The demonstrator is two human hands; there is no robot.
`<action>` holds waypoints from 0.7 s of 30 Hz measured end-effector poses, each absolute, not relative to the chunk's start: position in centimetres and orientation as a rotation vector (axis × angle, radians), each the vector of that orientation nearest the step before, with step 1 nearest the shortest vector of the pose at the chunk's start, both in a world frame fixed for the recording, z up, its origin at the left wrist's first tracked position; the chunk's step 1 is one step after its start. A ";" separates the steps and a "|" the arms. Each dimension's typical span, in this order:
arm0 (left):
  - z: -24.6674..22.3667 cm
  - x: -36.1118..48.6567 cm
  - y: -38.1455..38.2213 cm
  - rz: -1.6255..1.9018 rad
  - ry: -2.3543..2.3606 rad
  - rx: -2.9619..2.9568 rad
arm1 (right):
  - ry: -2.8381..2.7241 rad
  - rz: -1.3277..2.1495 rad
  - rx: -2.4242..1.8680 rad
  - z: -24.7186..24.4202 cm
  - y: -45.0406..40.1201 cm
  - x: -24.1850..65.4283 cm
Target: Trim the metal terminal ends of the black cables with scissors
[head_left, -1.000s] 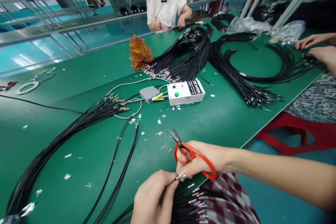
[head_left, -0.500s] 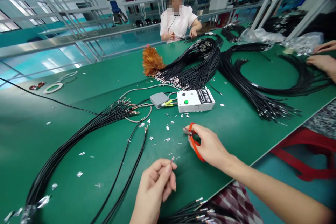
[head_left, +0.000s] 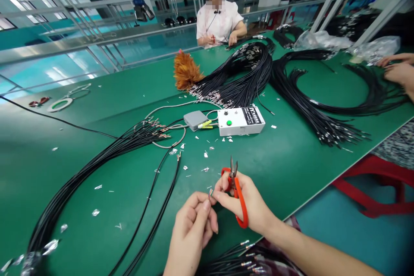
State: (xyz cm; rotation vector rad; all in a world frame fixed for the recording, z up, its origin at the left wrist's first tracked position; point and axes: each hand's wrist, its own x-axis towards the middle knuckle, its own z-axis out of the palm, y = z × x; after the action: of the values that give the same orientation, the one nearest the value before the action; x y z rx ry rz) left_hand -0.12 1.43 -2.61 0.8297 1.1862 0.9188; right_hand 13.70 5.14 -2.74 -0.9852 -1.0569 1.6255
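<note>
Between thumb and fingertips, my left hand (head_left: 191, 226) pinches a cable end with thin coloured wires (head_left: 211, 192) sticking up from it. The rest of that cable is hidden by the hand. My right hand (head_left: 255, 205) carries red-handled scissors (head_left: 241, 207), their blades slightly apart and pointing up, away from the wires. Its thumb and a fingertip meet at the coloured wires, close beside my left fingers. Below the hands, at the bench's near edge, lies a bundle of black cables (head_left: 226, 263) with stripped, shiny ends.
A white control box (head_left: 241, 121) with a green button stands ahead, beside a grey block (head_left: 195, 120). Black cable bundles lie left (head_left: 80, 172) and behind (head_left: 252, 73). Foil scraps (head_left: 206, 154) litter the green bench (head_left: 129, 198). A co-worker (head_left: 216, 21) sits opposite; another person's hands (head_left: 399, 69) are at right.
My right hand has moved left and toward me, bringing its fingertips to the wires. The scissors have turned from pointing left to pointing up. My left hand stays nearly in place.
</note>
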 end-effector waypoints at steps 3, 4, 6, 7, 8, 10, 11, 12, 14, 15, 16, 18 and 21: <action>-2.6 -0.2 1.4 0.922 1.181 0.826 | -1.053 1.581 -1.023 -2.7 5.1 13.7; -2.6 -0.2 1.4 0.920 1.181 0.830 | -1.053 1.573 -1.021 -2.8 5.1 13.7; -2.5 -0.1 1.4 0.911 1.178 0.847 | -1.067 1.561 -1.015 -2.9 5.0 13.7; -2.5 -0.1 1.4 0.907 1.178 0.853 | -1.073 1.557 -1.015 -3.0 5.0 13.6; -2.5 -0.1 1.3 0.908 1.180 0.855 | -1.070 1.555 -1.023 -3.1 5.0 13.6; -2.5 0.0 1.3 0.920 1.191 0.846 | -1.033 1.559 -1.049 -3.2 5.0 13.4; -2.4 0.1 1.3 0.929 1.197 0.838 | -1.007 1.567 -1.059 -3.2 5.0 13.2; -2.4 0.1 1.2 0.937 1.202 0.831 | -0.982 1.577 -1.066 -3.2 5.0 13.1; -2.2 0.2 1.2 0.951 1.215 0.823 | -0.948 1.590 -1.075 -3.2 4.9 12.9; -2.1 0.3 1.1 0.962 1.226 0.821 | -0.935 1.595 -1.074 -3.3 4.9 12.8; -2.0 0.3 1.0 0.976 1.239 0.818 | -0.923 1.599 -1.071 -3.4 4.9 12.7; -1.9 0.4 0.9 1.007 1.260 0.808 | -0.909 1.598 -1.066 -3.6 4.8 12.5; -1.8 0.4 0.6 1.017 1.275 0.783 | -0.965 1.534 -1.099 -3.9 4.4 12.2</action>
State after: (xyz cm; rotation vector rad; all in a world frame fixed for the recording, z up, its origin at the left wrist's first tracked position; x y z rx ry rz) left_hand 0.37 0.63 -1.83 0.7826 1.2754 1.0167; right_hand 12.21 4.37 -3.86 -1.0993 -0.9649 1.5341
